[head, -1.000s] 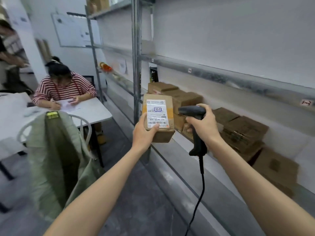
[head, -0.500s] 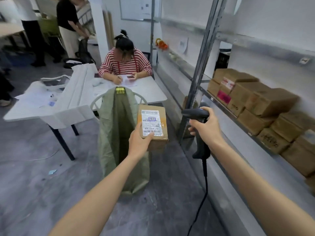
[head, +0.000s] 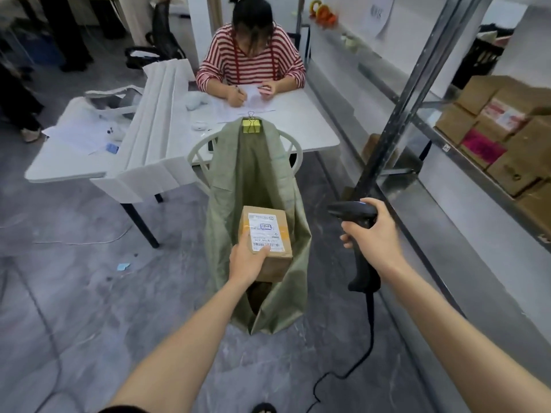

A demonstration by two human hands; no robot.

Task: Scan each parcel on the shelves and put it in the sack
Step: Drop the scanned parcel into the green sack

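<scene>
Moved: the parcel (head: 269, 234) has come down from level with the chair top to the sack's open mouth, and the view has swung further onto the sack; the scanner has stayed out to the right.
Floor (head: 89, 293): grey and open on the left and near side of the sack, with a strip of bare floor between sack and rack.
Shelves (head: 465, 174): run along the right edge; a dark upright post (head: 396, 114) stands between them and the sack, and cardboard boxes (head: 512, 135) sit on the upper right shelf.
Table (head: 310, 126): white, just behind the sack, with a person in a striped top (head: 253, 61) writing at its far side.
Sack (head: 253, 180): green, upright, its far wall hung on a white chair (head: 198, 150), near edge slumped low, mouth gaping.
Parcel: brown, label up, between the sack's side edges above the dark opening.
Scanner (head: 354, 213): black, well right of the sack, its cable (head: 369, 323) trailing to the floor.
Left hand (head: 247, 260): grips the parcel's near end, thumb on the label.
Right hand (head: 374, 234): fingers wrapped round the scanner's handle.
Clip (head: 251, 125): yellow, pinning the sack's top edge to the chair back.
</scene>
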